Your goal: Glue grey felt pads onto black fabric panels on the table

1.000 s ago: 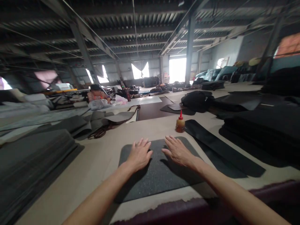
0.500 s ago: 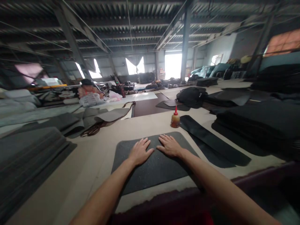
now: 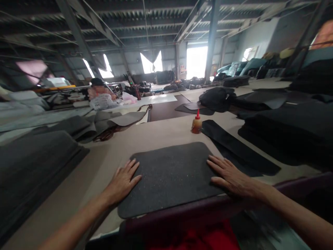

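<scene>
Left hand and right hand lie open, fingers extended, over opposite side edges of a flat dark-grey, round-cornered, leather-like sheet between them.

Both sides of the grip crowded

Left of the grip, dark grey sheets are stacked; to its right, black material is piled. Beyond it, a red-tipped bottle is stood upright. Farther left, a person is partly hidden by a plastic bag.
</scene>
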Action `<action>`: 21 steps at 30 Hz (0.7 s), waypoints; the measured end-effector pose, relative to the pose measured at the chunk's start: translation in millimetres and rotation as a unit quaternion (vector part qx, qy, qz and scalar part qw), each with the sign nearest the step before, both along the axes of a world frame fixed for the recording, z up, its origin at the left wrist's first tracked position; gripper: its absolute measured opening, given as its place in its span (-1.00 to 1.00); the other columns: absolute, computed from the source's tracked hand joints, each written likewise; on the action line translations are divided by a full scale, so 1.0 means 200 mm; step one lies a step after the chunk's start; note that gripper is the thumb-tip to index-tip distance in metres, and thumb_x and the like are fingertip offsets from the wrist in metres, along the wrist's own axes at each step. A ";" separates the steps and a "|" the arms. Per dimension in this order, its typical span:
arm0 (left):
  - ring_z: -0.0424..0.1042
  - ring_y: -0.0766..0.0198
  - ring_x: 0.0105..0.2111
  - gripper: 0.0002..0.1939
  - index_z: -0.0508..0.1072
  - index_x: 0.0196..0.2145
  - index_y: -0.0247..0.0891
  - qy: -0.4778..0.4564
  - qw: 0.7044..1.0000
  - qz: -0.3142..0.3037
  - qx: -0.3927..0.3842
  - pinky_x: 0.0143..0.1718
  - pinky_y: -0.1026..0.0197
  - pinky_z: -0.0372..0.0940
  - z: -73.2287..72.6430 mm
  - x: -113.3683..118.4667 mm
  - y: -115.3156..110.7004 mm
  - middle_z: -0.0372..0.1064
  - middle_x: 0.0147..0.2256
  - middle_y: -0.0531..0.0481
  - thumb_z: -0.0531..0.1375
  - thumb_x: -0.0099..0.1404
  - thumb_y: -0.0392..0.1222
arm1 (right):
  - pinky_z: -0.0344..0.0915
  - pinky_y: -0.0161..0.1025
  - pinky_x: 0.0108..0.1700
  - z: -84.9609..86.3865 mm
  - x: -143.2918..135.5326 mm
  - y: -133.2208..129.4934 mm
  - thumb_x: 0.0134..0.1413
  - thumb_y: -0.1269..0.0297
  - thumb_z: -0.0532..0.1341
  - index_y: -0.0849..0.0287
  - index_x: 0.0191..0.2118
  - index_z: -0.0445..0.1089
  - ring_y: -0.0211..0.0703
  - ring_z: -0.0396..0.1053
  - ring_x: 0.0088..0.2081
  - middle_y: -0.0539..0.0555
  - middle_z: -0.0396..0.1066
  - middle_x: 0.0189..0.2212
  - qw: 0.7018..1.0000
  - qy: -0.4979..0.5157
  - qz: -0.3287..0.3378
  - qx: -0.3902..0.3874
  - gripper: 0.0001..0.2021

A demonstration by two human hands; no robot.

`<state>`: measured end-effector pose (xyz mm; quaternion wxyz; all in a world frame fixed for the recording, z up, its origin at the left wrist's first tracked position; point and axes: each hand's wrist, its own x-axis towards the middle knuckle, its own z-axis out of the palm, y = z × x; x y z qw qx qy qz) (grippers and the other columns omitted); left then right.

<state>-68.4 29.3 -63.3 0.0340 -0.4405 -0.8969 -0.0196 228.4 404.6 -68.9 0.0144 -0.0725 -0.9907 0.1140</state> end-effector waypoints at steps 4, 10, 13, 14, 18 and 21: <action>-0.18 -0.10 0.41 -0.29 -0.03 0.41 -0.02 0.020 0.993 -0.112 -0.020 0.35 -0.41 -0.20 0.03 0.24 -0.06 -0.19 0.42 -0.04 -0.02 0.43 0.26 | -0.31 0.27 0.42 0.04 0.07 -0.21 0.32 -0.24 -0.02 0.04 0.45 -0.15 0.10 -0.33 0.44 0.05 -0.29 0.45 0.996 0.027 0.080 -0.001 -0.25; -0.08 -0.21 0.38 -0.01 -0.19 0.43 0.02 -0.014 0.975 -0.215 -0.047 0.30 -0.38 0.01 0.03 0.39 -0.12 -0.20 0.42 -0.11 0.11 0.24 0.44 | -0.22 0.31 0.41 -0.06 0.09 -0.34 0.24 -0.32 0.02 0.14 0.46 -0.18 0.19 -0.28 0.43 0.14 -0.30 0.44 0.993 0.009 0.117 0.009 -0.13; -0.08 -0.26 0.38 0.06 -0.21 0.43 0.02 -0.006 0.977 -0.207 -0.043 0.27 -0.42 0.04 0.03 0.34 -0.17 -0.17 0.42 -0.13 0.13 0.18 0.48 | -0.13 0.31 0.40 -0.12 0.12 -0.24 0.16 -0.33 0.13 0.12 0.46 -0.24 0.21 -0.22 0.42 0.17 -0.29 0.44 0.993 0.033 0.110 0.025 -0.04; -0.06 -0.28 0.37 0.08 -0.21 0.43 0.02 -0.002 0.978 -0.207 -0.037 0.26 -0.43 0.05 0.04 0.33 -0.18 -0.15 0.41 -0.14 0.14 0.16 0.50 | -0.09 0.31 0.39 -0.13 0.14 -0.20 0.14 -0.29 0.19 0.11 0.46 -0.26 0.22 -0.19 0.42 0.18 -0.27 0.44 0.993 0.045 0.106 0.031 -0.01; 0.01 -0.30 0.35 0.16 -0.21 0.44 0.00 0.015 0.973 -0.227 -0.022 0.24 -0.40 0.11 0.03 0.36 -0.26 -0.11 0.40 -0.15 0.19 0.09 0.51 | 0.09 0.27 0.34 -0.15 0.22 -0.14 0.09 0.04 0.32 0.02 0.47 -0.30 0.25 -0.06 0.39 0.11 -0.20 0.43 0.991 0.081 0.096 0.055 0.00; 0.02 -0.16 0.36 -0.06 -0.17 0.43 0.01 0.028 0.972 -0.233 -0.013 0.29 -0.26 0.13 0.03 0.44 -0.35 -0.05 0.39 -0.06 0.17 0.27 0.28 | 0.25 0.18 0.25 -0.17 0.32 -0.14 0.09 0.25 0.24 -0.11 0.47 -0.24 0.17 0.08 0.34 -0.01 -0.10 0.41 0.986 0.093 0.114 0.084 -0.09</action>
